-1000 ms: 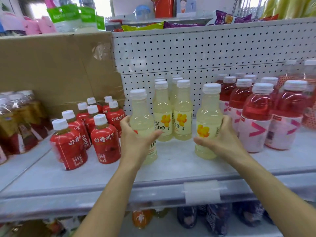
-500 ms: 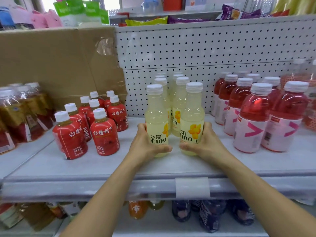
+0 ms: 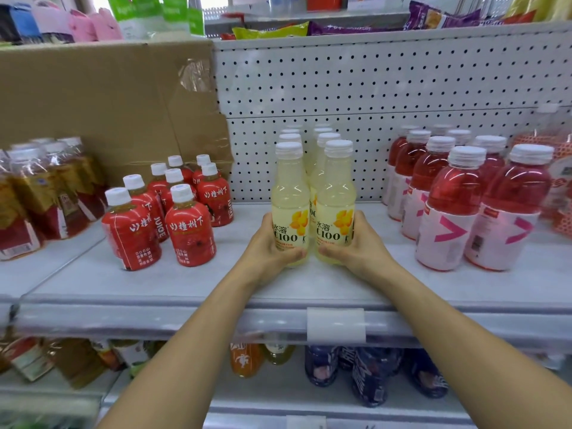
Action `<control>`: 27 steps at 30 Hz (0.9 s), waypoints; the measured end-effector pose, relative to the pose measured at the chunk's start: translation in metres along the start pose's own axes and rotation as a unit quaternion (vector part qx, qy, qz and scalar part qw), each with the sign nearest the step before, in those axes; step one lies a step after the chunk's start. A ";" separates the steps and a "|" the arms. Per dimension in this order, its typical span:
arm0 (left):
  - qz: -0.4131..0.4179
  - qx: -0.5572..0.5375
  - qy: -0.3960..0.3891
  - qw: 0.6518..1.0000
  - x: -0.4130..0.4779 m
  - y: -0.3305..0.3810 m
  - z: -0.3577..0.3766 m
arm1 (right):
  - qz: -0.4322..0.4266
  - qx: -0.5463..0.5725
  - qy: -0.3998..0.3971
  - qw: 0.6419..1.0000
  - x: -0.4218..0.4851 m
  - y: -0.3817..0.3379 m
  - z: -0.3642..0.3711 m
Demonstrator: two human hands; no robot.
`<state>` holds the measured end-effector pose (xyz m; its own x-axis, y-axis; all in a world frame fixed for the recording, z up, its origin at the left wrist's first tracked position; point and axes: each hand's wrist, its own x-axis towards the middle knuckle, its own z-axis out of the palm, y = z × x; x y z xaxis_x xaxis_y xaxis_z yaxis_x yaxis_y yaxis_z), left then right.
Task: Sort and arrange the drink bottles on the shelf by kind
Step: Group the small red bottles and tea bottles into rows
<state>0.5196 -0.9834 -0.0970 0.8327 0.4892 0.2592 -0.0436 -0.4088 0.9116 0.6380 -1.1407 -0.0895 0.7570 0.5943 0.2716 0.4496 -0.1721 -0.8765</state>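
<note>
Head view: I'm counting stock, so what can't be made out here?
Head view, rear yellow bottles: only caps show behind the front pair; count unsure.
Head view, lower-shelf bottles: tops hidden by the shelf edge.
Head view, wrapped bottles at left: blurred, cut by the frame edge; labels unreadable.

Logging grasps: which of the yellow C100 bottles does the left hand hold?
The front C100 bottle of the left row, gripped low by the left hand; the right hand holds the front right bottle.
</note>
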 end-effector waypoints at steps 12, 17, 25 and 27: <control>-0.053 0.158 -0.083 0.982 -0.036 0.040 -0.014 | 0.034 -0.029 0.031 0.999 -0.020 -0.017 0.010; 0.072 0.307 -0.005 0.949 -0.086 0.035 -0.049 | -0.127 -0.035 0.164 0.978 -0.074 -0.051 0.033; 0.241 0.457 0.265 0.814 -0.063 0.007 -0.178 | -0.271 -0.105 0.044 0.956 -0.041 -0.121 0.121; 0.181 0.458 0.283 0.823 -0.041 0.004 -0.208 | -0.265 -0.141 0.024 0.953 -0.018 -0.141 0.148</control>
<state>0.3705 -0.8444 -0.0373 0.4548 0.3818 0.8046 0.4186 -0.8891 0.1853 0.4909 -1.0111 -0.0297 0.4055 0.6207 0.6710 0.8800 -0.0666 -0.4702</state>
